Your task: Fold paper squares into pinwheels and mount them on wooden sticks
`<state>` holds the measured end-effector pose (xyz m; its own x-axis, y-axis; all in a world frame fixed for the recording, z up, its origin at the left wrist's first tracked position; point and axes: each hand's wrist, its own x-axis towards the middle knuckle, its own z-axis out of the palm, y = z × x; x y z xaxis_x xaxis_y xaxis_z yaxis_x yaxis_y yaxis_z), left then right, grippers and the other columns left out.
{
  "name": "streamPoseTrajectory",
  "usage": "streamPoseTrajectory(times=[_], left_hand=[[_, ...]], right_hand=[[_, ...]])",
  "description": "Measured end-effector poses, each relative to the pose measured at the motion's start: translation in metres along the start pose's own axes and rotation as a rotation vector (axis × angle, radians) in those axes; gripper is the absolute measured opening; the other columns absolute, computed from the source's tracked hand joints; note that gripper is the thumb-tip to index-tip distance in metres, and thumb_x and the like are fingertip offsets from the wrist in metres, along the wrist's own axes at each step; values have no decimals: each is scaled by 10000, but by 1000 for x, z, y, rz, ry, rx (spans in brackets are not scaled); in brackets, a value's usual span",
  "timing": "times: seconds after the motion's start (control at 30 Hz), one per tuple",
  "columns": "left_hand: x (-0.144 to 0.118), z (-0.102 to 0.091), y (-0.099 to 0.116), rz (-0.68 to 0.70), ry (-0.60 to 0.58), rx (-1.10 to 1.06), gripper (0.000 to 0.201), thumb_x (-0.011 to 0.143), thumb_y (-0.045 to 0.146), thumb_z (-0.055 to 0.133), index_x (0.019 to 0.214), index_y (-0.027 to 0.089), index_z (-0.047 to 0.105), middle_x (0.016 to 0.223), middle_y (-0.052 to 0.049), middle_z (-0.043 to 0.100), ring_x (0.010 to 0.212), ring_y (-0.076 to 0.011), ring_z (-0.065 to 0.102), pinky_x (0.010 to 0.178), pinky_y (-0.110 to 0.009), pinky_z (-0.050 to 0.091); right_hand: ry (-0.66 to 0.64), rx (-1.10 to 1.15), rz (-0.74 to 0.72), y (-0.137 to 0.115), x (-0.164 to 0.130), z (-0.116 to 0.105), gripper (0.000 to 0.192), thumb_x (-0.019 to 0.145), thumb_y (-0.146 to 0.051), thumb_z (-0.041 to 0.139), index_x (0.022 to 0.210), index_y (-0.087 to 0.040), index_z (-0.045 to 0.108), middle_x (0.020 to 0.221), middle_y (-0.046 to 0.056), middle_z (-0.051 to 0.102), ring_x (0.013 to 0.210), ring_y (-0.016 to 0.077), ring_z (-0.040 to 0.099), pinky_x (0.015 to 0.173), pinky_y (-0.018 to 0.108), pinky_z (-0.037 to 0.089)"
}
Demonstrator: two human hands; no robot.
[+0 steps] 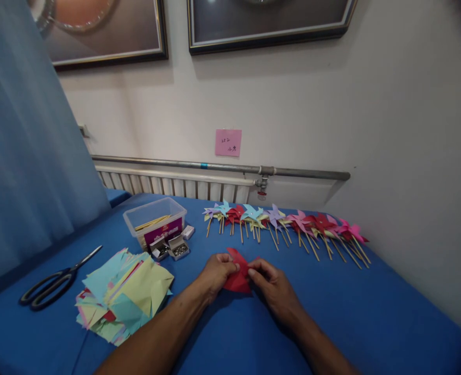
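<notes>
**Folding the red paper square**

The red paper [238, 276] lies on the blue tablecloth [371, 312] right in front of you, pinched from both sides: your left hand [216, 273] grips its left edge, your right hand [271, 286] its right, fingers closed on the sheet. Keep the points meeting at the middle and press lightly, so the paper curls rather than creases.

Behind it lies a row of finished pinwheels [288, 221]. To your left sit a stack of coloured paper squares [123, 294], scissors [52, 284], small boxes of pins [173, 247] and a clear plastic tub [154, 219] whose purple label is too small to read. The pink note [227, 142] on the wall bears handwriting, illegible.
</notes>
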<state>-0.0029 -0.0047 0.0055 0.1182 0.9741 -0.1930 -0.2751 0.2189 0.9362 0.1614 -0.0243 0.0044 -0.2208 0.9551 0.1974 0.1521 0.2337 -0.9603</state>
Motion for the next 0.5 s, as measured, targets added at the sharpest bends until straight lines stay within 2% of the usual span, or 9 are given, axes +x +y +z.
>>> streamPoseTrajectory(times=[0.2, 0.5], left_hand=[[2, 1, -5, 23, -7, 28, 215, 537, 176, 697, 547, 184, 483, 457, 63, 475, 417, -58, 351, 464, -221, 241], [2, 2, -9, 19, -37, 36, 235, 530, 222, 730, 571, 174, 504, 473, 61, 482, 436, -61, 363, 471, -213, 238]], right_hand=[[68, 0, 37, 5, 0, 7, 280, 819, -460, 624, 728, -197, 596, 612, -56, 492, 559, 119, 406, 550, 237, 346], [226, 2, 29, 12, -1, 16, 315, 777, -518, 653, 741, -223, 547, 619, -52, 520, 564, 139, 466, 546, 247, 391]])
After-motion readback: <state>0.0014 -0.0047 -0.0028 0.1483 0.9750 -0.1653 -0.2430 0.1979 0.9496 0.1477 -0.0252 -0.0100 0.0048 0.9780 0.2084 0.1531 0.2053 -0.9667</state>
